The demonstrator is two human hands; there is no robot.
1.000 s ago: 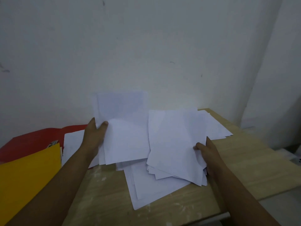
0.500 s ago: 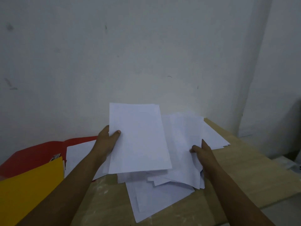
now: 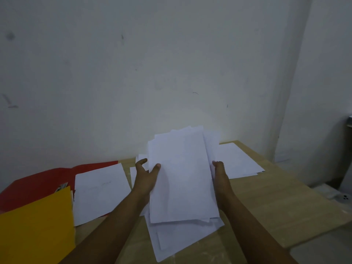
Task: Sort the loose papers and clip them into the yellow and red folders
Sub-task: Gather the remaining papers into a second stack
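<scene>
Head view: both hands are holding a stack of white papers (image 3: 182,174) tilted up above the counter (image 3: 276,202). Left hand (image 3: 146,178) is gripping the stack's left edge, thumb on the front, fingers spread behind. Right hand (image 3: 219,174) is gripping the right edge, its fingers seemingly curled behind, mostly hidden. More loose sheets (image 3: 179,239) are lying under the stack. Left of the stack, the red folder (image 3: 38,185) is lying open with a sheet (image 3: 101,191) on it; the yellow folder (image 3: 34,231) is overlapping its near side.

Matt white paper sheets (image 3: 182,178), pale scuffed wooden table (image 3: 276,202), matt card yellow folder (image 3: 36,231)
</scene>
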